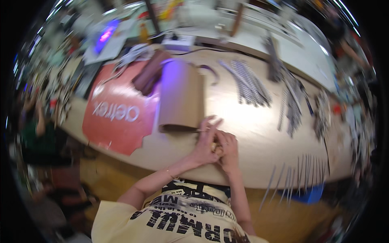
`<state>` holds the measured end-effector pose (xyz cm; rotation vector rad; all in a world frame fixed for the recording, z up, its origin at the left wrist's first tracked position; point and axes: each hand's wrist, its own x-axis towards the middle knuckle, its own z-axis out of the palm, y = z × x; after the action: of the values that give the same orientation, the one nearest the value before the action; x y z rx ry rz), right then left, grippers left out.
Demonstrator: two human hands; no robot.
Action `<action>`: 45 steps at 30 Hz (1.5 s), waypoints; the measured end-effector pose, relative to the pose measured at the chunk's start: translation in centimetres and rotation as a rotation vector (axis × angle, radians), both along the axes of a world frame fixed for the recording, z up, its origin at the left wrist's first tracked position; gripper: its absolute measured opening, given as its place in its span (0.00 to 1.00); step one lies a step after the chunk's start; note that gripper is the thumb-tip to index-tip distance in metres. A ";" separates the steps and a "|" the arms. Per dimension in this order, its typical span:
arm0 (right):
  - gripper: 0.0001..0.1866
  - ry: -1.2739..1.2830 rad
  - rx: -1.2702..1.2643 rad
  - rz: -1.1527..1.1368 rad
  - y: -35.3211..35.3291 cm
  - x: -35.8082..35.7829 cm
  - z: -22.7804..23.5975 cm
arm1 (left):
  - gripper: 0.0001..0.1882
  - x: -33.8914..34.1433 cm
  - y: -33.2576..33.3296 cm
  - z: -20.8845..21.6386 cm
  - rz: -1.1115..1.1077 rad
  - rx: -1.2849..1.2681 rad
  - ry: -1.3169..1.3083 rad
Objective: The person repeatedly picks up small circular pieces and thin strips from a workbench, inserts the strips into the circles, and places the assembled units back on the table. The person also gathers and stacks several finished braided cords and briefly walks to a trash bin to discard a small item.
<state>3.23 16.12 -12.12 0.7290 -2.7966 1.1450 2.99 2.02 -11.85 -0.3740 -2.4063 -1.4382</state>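
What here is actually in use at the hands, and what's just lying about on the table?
In use:
left hand
right hand
brown cardboard sheet
thin tool at its edge

Lying about:
red printed sheet
pile of grey strips
row of strips at the table edge

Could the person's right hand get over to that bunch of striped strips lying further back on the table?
Probably yes. The right hand is busy beside the left hand at the cardboard sheet, but only bare table lies between it and the striped strips.
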 end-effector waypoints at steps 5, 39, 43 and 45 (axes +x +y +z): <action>0.20 -0.153 -0.187 -0.044 -0.8 0.9 -0.8 | 0.37 2.6 0.3 -0.7 0.183 -0.052 -0.041; 0.43 -0.250 -0.670 0.119 -4.3 -3.2 5.0 | 0.26 -4.8 -1.5 5.3 0.225 1.754 -0.859; 0.46 -0.186 -0.890 0.146 -4.7 -1.3 7.0 | 0.26 -5.3 -2.1 6.7 -0.334 1.750 -0.653; 0.45 0.007 -0.944 -0.022 -5.4 -1.3 7.9 | 0.25 -4.3 0.1 7.0 -0.211 1.392 -0.442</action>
<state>1.98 10.74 -4.22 0.5614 -1.8504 2.1400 -1.30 2.11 -4.87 0.0718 -1.0249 -3.0099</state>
